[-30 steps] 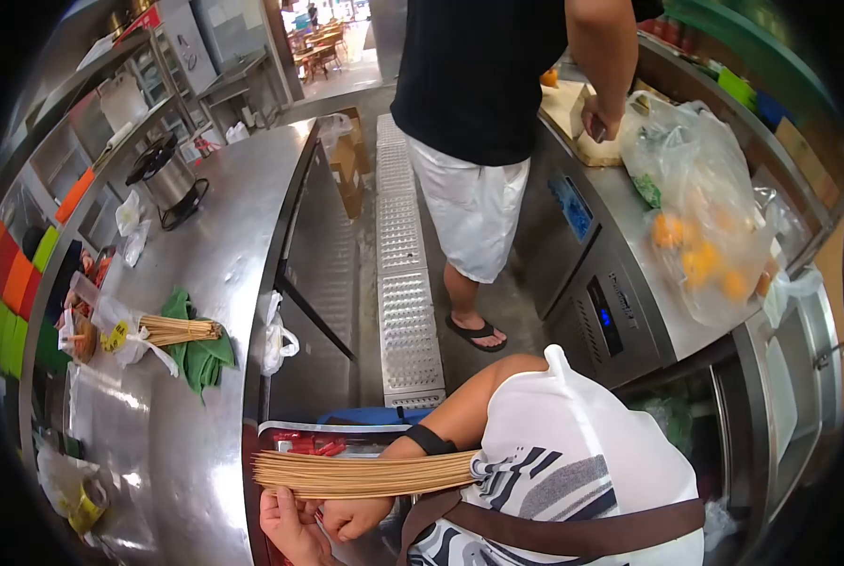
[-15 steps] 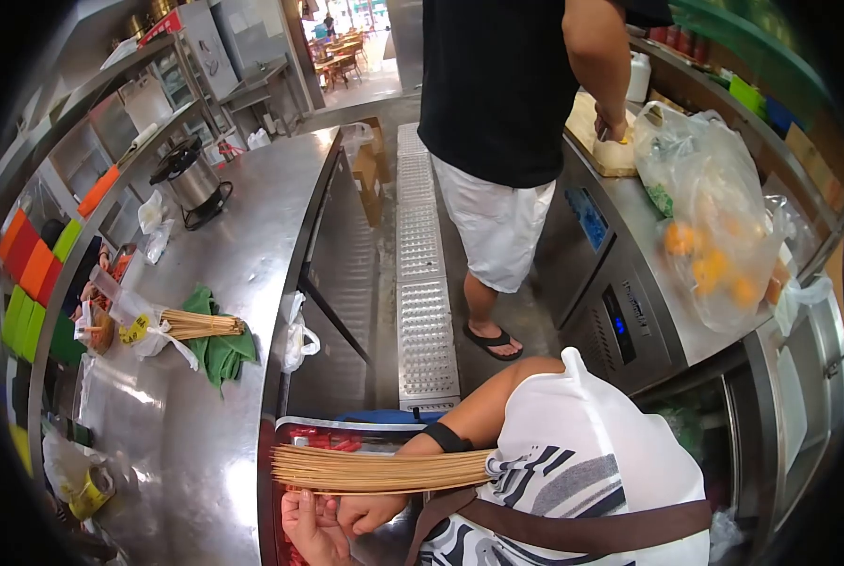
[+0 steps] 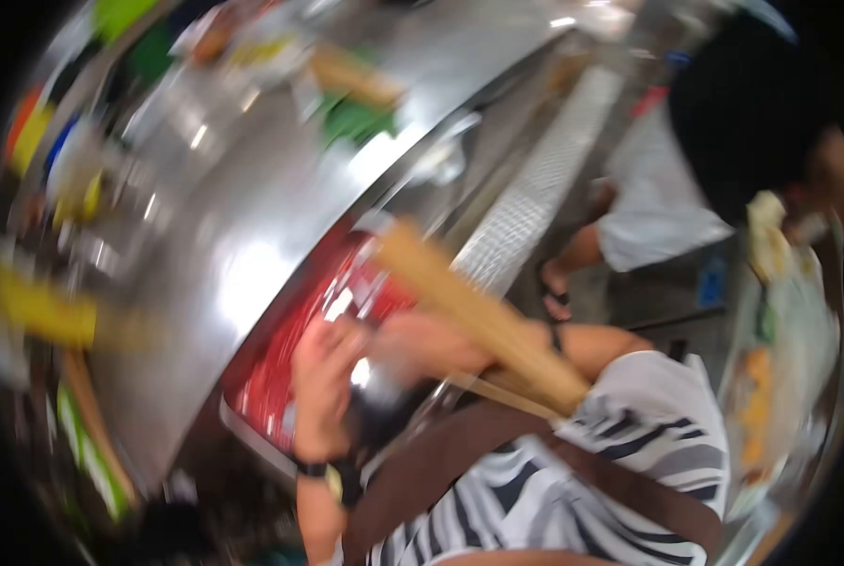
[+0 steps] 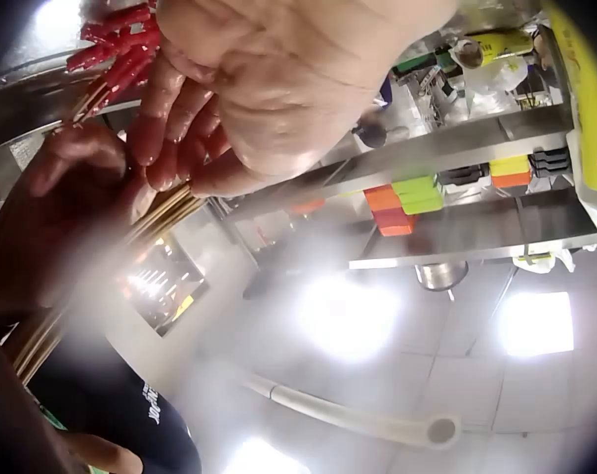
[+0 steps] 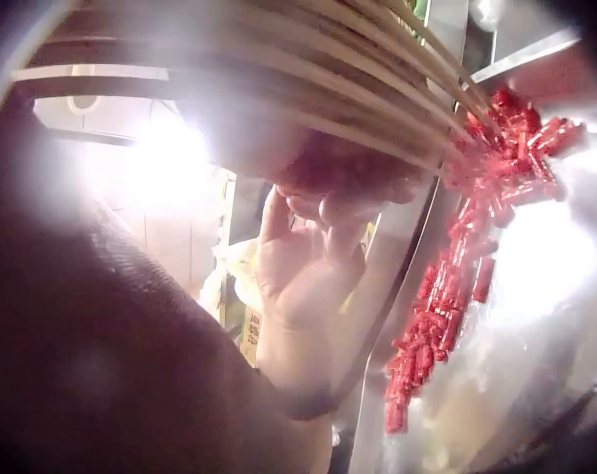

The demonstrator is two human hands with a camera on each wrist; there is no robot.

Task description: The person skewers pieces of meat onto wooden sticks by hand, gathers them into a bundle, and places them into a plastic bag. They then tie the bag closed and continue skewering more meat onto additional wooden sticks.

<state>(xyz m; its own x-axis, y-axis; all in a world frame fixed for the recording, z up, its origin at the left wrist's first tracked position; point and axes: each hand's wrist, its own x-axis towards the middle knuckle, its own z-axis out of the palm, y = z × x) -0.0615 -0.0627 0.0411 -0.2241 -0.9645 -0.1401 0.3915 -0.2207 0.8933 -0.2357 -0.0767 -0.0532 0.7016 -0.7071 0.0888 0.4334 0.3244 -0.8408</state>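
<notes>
A thick bundle of thin wooden sticks slants across my right forearm, its lower end against the striped shirt. My right hand, blurred in the head view, is curled round a few thinner sticks below the bundle. To its left is my left hand. The left wrist view shows my left hand pinching the ends of thin sticks between thumb and fingertips, close to my right hand. Red pieces of meat lie below the sticks in the right wrist view.
A metal tray with red contents stands beside the steel counter. Green cloth and more sticks lie on the counter. Another person in a black shirt stands at the right, near a plastic bag.
The head view has swung down and to the left, blurring the scene. My hands and the bundle appear higher and farther right, and more of the tray shows.
</notes>
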